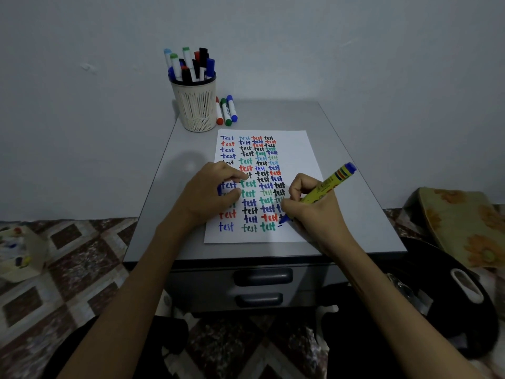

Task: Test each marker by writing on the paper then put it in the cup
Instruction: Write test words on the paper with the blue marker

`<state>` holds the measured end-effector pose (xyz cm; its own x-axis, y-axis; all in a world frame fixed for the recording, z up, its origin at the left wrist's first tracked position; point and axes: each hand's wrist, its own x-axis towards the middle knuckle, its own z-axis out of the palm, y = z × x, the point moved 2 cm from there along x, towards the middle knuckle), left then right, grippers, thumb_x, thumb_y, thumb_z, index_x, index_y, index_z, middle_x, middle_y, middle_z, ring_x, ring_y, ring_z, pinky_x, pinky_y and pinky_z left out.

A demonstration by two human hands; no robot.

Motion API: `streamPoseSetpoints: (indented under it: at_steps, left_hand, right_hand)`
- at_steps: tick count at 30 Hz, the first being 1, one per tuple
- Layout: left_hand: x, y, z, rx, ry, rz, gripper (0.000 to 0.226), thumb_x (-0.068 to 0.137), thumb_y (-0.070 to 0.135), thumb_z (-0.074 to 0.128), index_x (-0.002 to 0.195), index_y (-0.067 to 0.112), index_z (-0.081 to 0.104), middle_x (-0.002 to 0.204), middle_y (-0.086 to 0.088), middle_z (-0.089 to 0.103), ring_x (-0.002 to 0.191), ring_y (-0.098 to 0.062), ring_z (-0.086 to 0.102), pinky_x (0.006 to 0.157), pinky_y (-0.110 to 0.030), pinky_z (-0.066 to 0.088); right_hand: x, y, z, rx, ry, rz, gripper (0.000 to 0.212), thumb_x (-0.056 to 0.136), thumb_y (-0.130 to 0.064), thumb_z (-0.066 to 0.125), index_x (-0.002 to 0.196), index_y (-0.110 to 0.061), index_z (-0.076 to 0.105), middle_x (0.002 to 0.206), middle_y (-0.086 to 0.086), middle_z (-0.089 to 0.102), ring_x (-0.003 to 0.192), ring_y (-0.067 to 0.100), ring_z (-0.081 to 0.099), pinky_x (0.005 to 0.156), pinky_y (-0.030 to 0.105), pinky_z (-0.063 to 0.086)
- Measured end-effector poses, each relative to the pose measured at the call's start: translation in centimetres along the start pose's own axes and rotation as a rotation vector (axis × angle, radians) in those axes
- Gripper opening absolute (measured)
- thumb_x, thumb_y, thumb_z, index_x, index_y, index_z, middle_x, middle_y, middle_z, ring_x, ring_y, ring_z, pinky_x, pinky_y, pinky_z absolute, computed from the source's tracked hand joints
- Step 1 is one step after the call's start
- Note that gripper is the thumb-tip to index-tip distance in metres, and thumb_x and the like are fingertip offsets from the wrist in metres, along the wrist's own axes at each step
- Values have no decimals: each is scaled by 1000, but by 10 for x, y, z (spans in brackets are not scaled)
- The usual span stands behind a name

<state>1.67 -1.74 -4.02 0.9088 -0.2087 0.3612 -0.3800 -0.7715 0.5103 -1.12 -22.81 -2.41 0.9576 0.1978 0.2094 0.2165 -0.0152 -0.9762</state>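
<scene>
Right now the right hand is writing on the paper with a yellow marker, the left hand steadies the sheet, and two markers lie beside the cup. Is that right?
Not quite. In the head view three markers lie beside the cup, not two: red, green and blue. The rest holds: the right hand writes on the paper with the yellow marker, and the left hand steadies the sheet.

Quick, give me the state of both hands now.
Left hand: holding nothing visible, fingers curled, pressing on the white paper sheet.
Right hand: closed on the yellow-barrelled blue marker, tip on the sheet.
</scene>
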Motion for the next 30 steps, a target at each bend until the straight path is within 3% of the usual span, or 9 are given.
streamPoseSetpoints:
  at_steps: [3,7,20,30]
  left_hand:
    - [0,0,0,-8,5,-7,36,79,34,53,112,23,63,105,7,57,95,-7,47,74,-17,35]
    - [0,1,-1,-16,-4,-9,36,79,34,53,111,23,64,106,4,59,96,-10,48,77,-24,37]
    - [-1,3,-2,-16,-3,-10,36,79,33,53,111,22,64,106,2,60,94,-10,48,76,-26,37]
    - [0,2,-2,-8,-8,-14,36,78,34,53,110,23,65,106,2,61,96,-13,51,78,-29,39]
  right_hand:
    - [0,1,1,-37,-1,-14,33,73,20,57,62,-5,39,56,9,35,44,11,32,45,17,33]
    - [0,0,0,-71,-42,-10,41,71,21,58,58,-11,35,55,6,35,47,10,32,46,17,34]
    - [-2,-3,-1,-33,-26,-37,36,72,24,55,61,-6,38,54,6,33,45,8,31,46,17,34]
    - [-1,-3,-2,-9,23,-48,38,71,26,53,60,-7,38,47,-6,33,41,4,31,43,13,32]
